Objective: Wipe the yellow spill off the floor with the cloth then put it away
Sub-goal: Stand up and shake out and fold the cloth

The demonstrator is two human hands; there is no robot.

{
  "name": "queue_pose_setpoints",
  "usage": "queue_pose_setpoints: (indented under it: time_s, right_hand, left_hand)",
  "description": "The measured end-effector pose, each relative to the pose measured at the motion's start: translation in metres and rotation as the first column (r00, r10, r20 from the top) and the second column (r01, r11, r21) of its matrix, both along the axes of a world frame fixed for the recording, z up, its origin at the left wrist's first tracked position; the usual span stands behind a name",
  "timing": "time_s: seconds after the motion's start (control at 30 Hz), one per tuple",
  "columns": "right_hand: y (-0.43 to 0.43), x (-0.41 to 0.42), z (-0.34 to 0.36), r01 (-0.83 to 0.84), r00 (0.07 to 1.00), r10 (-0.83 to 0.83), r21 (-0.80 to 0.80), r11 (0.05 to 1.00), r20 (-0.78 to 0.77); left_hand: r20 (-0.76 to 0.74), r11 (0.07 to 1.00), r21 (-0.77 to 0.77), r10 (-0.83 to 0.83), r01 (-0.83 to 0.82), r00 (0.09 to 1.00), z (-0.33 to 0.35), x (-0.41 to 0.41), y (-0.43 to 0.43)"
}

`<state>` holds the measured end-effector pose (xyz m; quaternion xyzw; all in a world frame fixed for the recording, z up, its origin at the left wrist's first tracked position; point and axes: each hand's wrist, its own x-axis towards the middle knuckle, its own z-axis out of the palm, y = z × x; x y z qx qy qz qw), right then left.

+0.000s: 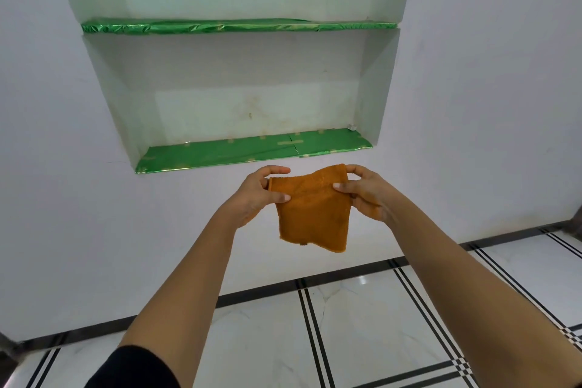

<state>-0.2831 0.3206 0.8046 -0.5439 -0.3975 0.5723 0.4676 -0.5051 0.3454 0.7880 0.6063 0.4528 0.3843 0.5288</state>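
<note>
Nearest to me, a black sleeve (138, 368) covers the upper part of my left arm, and both bare forearms reach forward over the white tiled floor (362, 324) with its black stripe lines. I see no yellow spill on the part of the floor that shows.

Beyond the forearms, I hold the orange cloth (311, 214) up in the air between my hands, above the floor and in front of the white wall (63, 167). My left hand (255, 195) pinches the cloth's upper left corner, thumb on the near face and fingers curled behind. My right hand (365, 192) pinches the upper right corner the same way, thumb in front, forefinger arched over the top edge. The cloth hangs loose below both grips, its lower edge free and slightly rumpled.

Farther than the cloth, set into the wall, is a recessed niche. Its lower shelf (252, 151), lined with shiny green paper, lies just above and behind the cloth's top edge. A small pale object (351, 127), too small to identify, sits at that shelf's back right corner. Higher up is the upper shelf (239, 25), also wrapped in green.
</note>
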Motion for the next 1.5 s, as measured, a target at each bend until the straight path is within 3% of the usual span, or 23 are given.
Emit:
queue_pose_setpoints:
  time_s: [0.1,0.2,0.33,0.4,0.5,0.6,0.67,0.77,0.83,0.93,1.03,1.13,1.27,1.37,1.43,1.5]
  right_hand:
    - [-0.001,0.001,-0.001,0.050,0.996,-0.052,0.021,0.999,0.076]
    - [0.001,-0.001,0.001,0.142,0.987,-0.145,0.047,0.989,0.071]
    - [0.002,-0.005,0.008,0.101,0.983,-0.112,0.075,0.992,0.147]
    - [0.003,-0.004,0.010,0.050,0.966,-0.073,0.097,0.994,0.249]
    - [0.005,-0.003,0.011,-0.043,0.862,-0.020,0.111,0.993,0.507]
    - [0.004,-0.006,0.015,-0.031,0.773,-0.074,0.154,0.988,0.630]
    - [0.004,-0.007,0.016,-0.015,0.796,-0.089,0.167,0.986,0.599]
    - [0.000,-0.006,0.017,0.020,0.920,-0.059,0.102,0.995,0.388]
    - [-0.001,-0.003,0.018,-0.012,0.948,-0.004,0.050,0.999,0.317]
    - [0.000,0.002,0.020,-0.103,0.922,0.081,0.039,0.994,0.379]
    - [0.002,0.000,0.022,-0.193,0.776,0.141,0.018,0.981,0.615]
    - [0.003,-0.003,0.022,-0.202,0.624,0.120,0.010,0.979,0.773]
    - [0.003,-0.002,0.023,-0.192,0.557,0.106,0.003,0.981,0.824]
    - [0.001,0.005,0.022,-0.195,0.634,0.102,0.030,0.980,0.767]
    - [0.000,0.010,0.022,-0.180,0.733,0.088,0.068,0.981,0.675]
    - [0.000,0.013,0.022,-0.157,0.832,0.076,0.102,0.982,0.549]
  left_hand:
    - [-0.065,1.000,0.013,-0.014,0.015,0.998,0.011,-0.006,0.004]
    - [-0.008,1.000,-0.009,0.029,-0.029,1.000,0.016,-0.006,0.006]
    - [0.008,0.998,0.003,0.063,-0.063,0.998,0.009,-0.006,0.004]
    - [-0.038,0.995,0.052,0.085,-0.083,0.996,0.004,-0.005,0.005]
    - [-0.209,0.986,0.149,0.108,-0.078,0.972,0.005,-0.005,0.006]
    - [-0.325,0.981,0.186,0.110,-0.050,0.939,0.011,-0.003,0.007]
    - [-0.327,0.982,0.180,0.108,-0.050,0.939,0.014,-0.002,0.006]
    - [-0.078,0.996,0.003,0.086,-0.086,0.993,0.017,-0.001,0.001]
    - [0.030,0.995,-0.091,0.030,-0.027,0.999,0.017,-0.004,0.001]
    - [-0.201,0.998,-0.025,-0.063,0.059,0.978,0.020,-0.011,0.004]
    - [-0.451,0.987,0.084,-0.085,0.137,0.888,0.024,-0.010,0.005]
    - [-0.587,0.980,0.103,-0.079,0.171,0.806,0.026,-0.006,0.009]
    - [-0.719,0.972,0.161,-0.005,0.173,0.695,0.027,-0.005,0.011]
    - [-0.574,0.988,0.124,-0.009,0.097,0.819,0.024,-0.008,0.008]
    - [-0.363,0.999,0.040,-0.008,0.024,0.932,0.021,-0.009,0.004]
    - [-0.151,0.998,-0.064,0.019,-0.029,0.988,0.017,-0.008,0.002]
